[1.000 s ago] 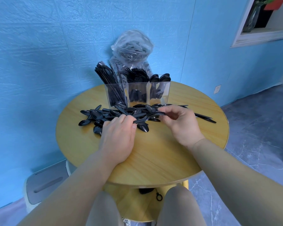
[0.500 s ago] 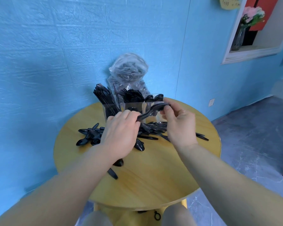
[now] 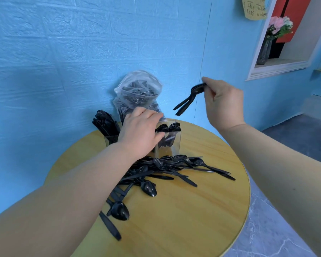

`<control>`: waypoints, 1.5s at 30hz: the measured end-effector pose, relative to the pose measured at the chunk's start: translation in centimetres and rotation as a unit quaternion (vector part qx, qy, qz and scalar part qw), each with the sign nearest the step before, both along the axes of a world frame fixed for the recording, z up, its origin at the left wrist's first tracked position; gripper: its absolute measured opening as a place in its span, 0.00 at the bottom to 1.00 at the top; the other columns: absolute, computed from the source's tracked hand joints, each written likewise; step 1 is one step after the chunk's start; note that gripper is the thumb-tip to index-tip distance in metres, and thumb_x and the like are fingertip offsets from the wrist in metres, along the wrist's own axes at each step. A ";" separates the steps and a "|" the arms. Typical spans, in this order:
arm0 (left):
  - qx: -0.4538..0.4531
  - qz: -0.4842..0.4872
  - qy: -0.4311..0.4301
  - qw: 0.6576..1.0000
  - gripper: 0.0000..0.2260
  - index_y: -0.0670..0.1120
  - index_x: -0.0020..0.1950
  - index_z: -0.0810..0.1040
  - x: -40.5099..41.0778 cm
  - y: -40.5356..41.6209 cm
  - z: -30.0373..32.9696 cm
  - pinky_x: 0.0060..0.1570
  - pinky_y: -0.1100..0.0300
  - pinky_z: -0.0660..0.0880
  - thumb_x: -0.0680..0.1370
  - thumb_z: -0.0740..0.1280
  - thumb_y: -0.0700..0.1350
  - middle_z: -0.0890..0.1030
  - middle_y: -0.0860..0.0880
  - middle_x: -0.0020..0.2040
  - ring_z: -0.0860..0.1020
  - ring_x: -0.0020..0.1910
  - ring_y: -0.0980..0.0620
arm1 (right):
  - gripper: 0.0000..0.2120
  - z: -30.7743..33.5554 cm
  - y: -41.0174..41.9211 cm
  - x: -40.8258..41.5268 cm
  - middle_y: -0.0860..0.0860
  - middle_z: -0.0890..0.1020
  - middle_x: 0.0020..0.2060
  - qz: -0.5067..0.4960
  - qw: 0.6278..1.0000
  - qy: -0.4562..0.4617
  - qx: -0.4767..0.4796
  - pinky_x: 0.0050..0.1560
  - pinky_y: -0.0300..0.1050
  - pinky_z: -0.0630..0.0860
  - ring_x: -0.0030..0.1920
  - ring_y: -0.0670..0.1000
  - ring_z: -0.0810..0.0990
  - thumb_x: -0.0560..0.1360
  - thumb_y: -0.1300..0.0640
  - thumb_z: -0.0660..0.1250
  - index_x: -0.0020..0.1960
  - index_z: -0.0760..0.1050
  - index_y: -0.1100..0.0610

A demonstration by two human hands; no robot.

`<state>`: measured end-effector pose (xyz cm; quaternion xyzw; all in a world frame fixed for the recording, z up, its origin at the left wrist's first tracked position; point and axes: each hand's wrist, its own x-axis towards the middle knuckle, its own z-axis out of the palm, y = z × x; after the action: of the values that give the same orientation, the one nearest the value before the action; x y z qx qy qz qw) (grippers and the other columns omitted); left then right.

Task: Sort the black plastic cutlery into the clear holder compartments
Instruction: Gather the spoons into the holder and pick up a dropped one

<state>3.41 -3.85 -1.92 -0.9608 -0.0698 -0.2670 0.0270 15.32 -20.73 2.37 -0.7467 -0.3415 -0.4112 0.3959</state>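
— Wood [image 3: 183, 210], round and yellow-edged: that's the table top. What stands on it?

— At its far edge, against the blue textured wall [image 3: 63, 52], the clear holder [image 3: 171, 143]. Spoon bowls stick up from its right compartment and a bundle of black handles [image 3: 105, 122] leans out of the left one. The middle one is hidden by the left hand [image 3: 140, 135].

— And behind the holder?

— A clear plastic bag [image 3: 137, 93] stuffed with more black pieces, leaning on the wall. In front of the holder, loose black cutlery [image 3: 167, 167] lies in a heap across the table, with single spoons [image 3: 120, 211] trailing toward the near edge.

— The room?

— Grey marbled floor [image 3: 267, 229] to the right of the table. High to the right of the holder, a white-framed niche [image 3: 285, 65] with a vase of pink flowers [image 3: 278, 28], and a yellow note [image 3: 254, 8] on the wall beside it.

— The hands?

— The left one lies over the holder's top with fingers loosely bent; whether it grips anything I cannot tell. The right hand [image 3: 223, 103] is raised well above and to the right of the holder, pinching two black spoons [image 3: 190, 98] by their bowls, handles pointing down-left.

— Versus half a second back?

— Then both hands met at the holder's front. Now they are well apart, and the right has lifted the spoons high.
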 end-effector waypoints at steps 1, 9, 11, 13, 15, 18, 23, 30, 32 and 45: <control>0.005 0.000 0.004 1.000 0.25 0.52 0.72 0.66 0.5 0.1 0.0 0.65 0.51 0.62 0.77 0.63 0.57 0.72 0.55 0.67 0.62 0.68 0.50 | 0.13 -0.3 0.6 0.4 0.62 0.81 0.37 0.001 1.000 -0.013 -0.014 0.40 0.53 0.76 0.37 0.63 0.78 0.76 0.64 0.58 0.54 0.80 0.65; 0.029 -0.002 0.039 0.999 0.22 0.54 0.69 0.71 3.1 0.6 -1.1 0.62 0.51 0.62 0.77 0.62 0.59 0.76 0.57 0.63 0.63 0.66 0.50 | 0.13 -3.6 3.2 2.4 0.60 0.79 0.32 0.021 0.995 -0.005 -0.102 0.33 0.54 0.77 0.32 0.62 0.77 0.74 0.63 0.59 0.49 0.81 0.65; 0.026 -0.002 0.042 0.999 0.20 0.53 0.67 0.73 3.3 0.8 -1.4 0.62 0.50 0.62 0.77 0.62 0.58 0.77 0.57 0.61 0.64 0.66 0.50 | 0.14 -4.3 3.2 2.8 0.60 0.81 0.36 0.032 0.990 0.007 -0.134 0.37 0.54 0.78 0.35 0.62 0.79 0.74 0.62 0.59 0.53 0.81 0.63; 0.017 -0.004 0.035 0.999 0.19 0.53 0.65 0.74 3.4 0.9 -1.6 0.61 0.50 0.62 0.77 0.63 0.57 0.78 0.56 0.59 0.65 0.65 0.49 | 0.14 -4.8 3.2 3.1 0.60 0.83 0.41 0.044 0.985 0.028 -0.162 0.41 0.54 0.77 0.40 0.62 0.80 0.76 0.62 0.60 0.56 0.81 0.61; 0.010 -0.009 0.022 1.000 0.17 0.52 0.64 0.76 3.5 0.9 -1.8 0.59 0.49 0.63 0.77 0.63 0.56 0.79 0.56 0.57 0.66 0.64 0.48 | 0.13 -5.1 3.2 3.3 0.59 0.82 0.45 0.052 0.978 0.055 -0.196 0.46 0.52 0.76 0.45 0.61 0.80 0.78 0.62 0.61 0.59 0.79 0.60; 0.008 -0.011 0.014 1.000 0.16 0.52 0.62 0.77 3.6 0.9 -1.9 0.58 0.49 0.63 0.77 0.64 0.55 0.80 0.56 0.56 0.67 0.63 0.48 | 0.15 -5.6 3.3 3.3 0.57 0.80 0.51 0.074 0.956 0.108 -0.261 0.50 0.46 0.71 0.51 0.58 0.77 0.79 0.61 0.58 0.63 0.76 0.59; 0.018 -0.015 0.000 1.000 0.15 0.52 0.62 0.78 3.8 1.1 -2.1 0.57 0.49 0.63 0.76 0.66 0.54 0.81 0.55 0.54 0.68 0.62 0.47 | 0.19 -5.6 3.0 2.6 0.54 0.78 0.57 0.102 0.933 0.188 -0.289 0.58 0.45 0.70 0.57 0.54 0.74 0.78 0.57 0.58 0.68 0.71 0.56; 0.024 -0.020 -0.013 0.999 0.16 0.51 0.62 0.77 3.9 1.2 -2.4 0.55 0.48 0.64 0.75 0.68 0.52 0.82 0.54 0.52 0.70 0.60 0.46 | 0.18 -6.8 3.2 2.9 0.52 0.76 0.52 0.109 0.930 0.128 -0.328 0.52 0.50 0.72 0.53 0.53 0.73 0.78 0.53 0.61 0.67 0.70 0.53; 0.023 -0.016 -0.005 1.000 0.18 0.52 0.65 0.75 3.9 1.2 -2.3 0.56 0.48 0.63 0.76 0.67 0.53 0.81 0.55 0.54 0.68 0.62 0.47 | 0.14 -6.8 3.3 2.9 0.54 0.77 0.48 0.108 0.933 0.107 -0.325 0.49 0.52 0.73 0.50 0.55 0.75 0.78 0.56 0.61 0.63 0.74 0.54; 0.053 -0.039 -0.070 0.995 0.17 0.50 0.58 0.80 3.1 0.8 -2.2 0.51 0.47 0.68 0.71 0.73 0.52 0.83 0.53 0.50 0.74 0.56 0.43 | 0.27 -7.2 1.1 1.6 0.51 0.74 0.61 0.081 0.946 0.104 -0.295 0.50 0.42 0.69 0.56 0.52 0.75 0.78 0.51 0.61 0.75 0.59 0.50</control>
<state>6.53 -3.09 -4.10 -0.9388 -0.0199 -0.3380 0.0628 16.94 -19.64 -4.86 -0.8384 -0.4638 -0.1784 0.2238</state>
